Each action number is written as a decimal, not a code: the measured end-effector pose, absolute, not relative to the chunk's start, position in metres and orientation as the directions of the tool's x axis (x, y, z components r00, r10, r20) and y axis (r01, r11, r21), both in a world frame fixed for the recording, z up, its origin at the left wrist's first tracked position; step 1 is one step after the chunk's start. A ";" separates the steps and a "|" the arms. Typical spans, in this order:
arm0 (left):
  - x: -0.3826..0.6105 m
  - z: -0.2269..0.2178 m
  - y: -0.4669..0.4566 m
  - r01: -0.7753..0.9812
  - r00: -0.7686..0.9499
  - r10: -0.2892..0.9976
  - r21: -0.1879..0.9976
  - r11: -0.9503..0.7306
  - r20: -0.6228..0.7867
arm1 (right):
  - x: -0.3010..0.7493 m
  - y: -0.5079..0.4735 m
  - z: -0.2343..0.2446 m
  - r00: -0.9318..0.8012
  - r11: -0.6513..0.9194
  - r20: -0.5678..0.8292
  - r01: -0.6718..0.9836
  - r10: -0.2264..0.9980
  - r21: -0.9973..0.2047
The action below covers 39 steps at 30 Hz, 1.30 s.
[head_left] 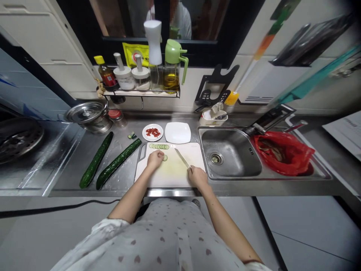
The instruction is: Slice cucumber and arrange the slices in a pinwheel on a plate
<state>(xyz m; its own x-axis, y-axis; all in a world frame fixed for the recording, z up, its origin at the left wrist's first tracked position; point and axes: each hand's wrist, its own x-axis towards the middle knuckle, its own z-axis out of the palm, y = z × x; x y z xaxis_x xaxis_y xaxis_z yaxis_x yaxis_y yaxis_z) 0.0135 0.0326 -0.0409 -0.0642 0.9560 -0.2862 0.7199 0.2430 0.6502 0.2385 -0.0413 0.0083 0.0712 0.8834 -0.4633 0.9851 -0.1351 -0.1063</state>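
A white cutting board (175, 173) lies on the steel counter in front of me. My left hand (155, 159) rests on the board with fingers curled over cucumber slices, one slice (165, 158) showing at its fingertips. A row of cut slices (159, 146) lies along the board's far edge. My right hand (197, 177) is closed round the handle of a knife (182, 157), whose blade points up and left over the board. Two whole cucumbers (117, 163) (96, 159) lie on the counter to the left.
Behind the board stand a small plate of red chopped chilli (152, 132) and a bare white plate (177, 132). A sink (229, 158) is on the right, with a red bag (282, 152) beside it. A lidded pot (87, 114) and a condiment rack (141, 81) stand at the back.
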 end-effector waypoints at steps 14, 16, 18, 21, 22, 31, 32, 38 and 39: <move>0.006 -0.046 0.001 0.874 -0.070 0.985 0.467 0.136 -0.157 | 0.235 -0.064 0.018 -0.054 0.012 -0.373 0.993 0.926 -0.116; 0.004 -0.048 0.003 0.866 -0.081 0.982 0.475 0.155 -0.173 | 0.233 -0.070 0.019 -0.095 0.057 -0.380 0.992 0.920 -0.110; 0.003 -0.051 0.004 0.853 -0.083 0.978 0.494 0.170 -0.192 | 0.231 -0.074 0.019 -0.128 0.095 -0.400 0.990 0.907 -0.103; 0.002 -0.054 0.007 0.831 -0.096 0.971 0.519 0.198 -0.218 | 0.227 -0.077 0.019 -0.168 0.140 -0.423 0.985 0.890 -0.098; 0.001 -0.054 0.008 0.825 -0.100 0.969 0.526 0.208 -0.226 | 0.225 -0.077 0.019 -0.176 0.150 -0.429 0.984 0.886 -0.096; -0.001 -0.057 0.010 0.792 -0.117 0.964 0.564 0.234 -0.237 | 0.219 -0.079 0.018 -0.194 0.175 -0.449 0.981 0.872 -0.083; -0.001 -0.058 0.011 0.789 -0.116 0.964 0.568 0.236 -0.239 | 0.218 -0.080 0.018 -0.194 0.177 -0.451 0.981 0.871 -0.081; -0.001 -0.057 0.011 0.783 -0.113 0.963 0.574 0.238 -0.246 | 0.216 -0.082 0.016 -0.200 0.196 -0.443 0.979 0.874 -0.055; -0.001 -0.057 0.011 0.784 -0.112 0.963 0.574 0.238 -0.246 | 0.215 -0.082 0.015 -0.199 0.197 -0.443 0.979 0.874 -0.051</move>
<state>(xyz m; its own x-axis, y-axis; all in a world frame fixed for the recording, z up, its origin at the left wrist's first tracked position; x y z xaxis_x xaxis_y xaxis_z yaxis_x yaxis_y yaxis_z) -0.0013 0.0107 -0.0566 -0.1118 0.9628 -0.2459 0.7836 0.2376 0.5740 0.2154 -0.0821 0.0153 -0.1989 0.8741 -0.4432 0.9791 0.1971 -0.0506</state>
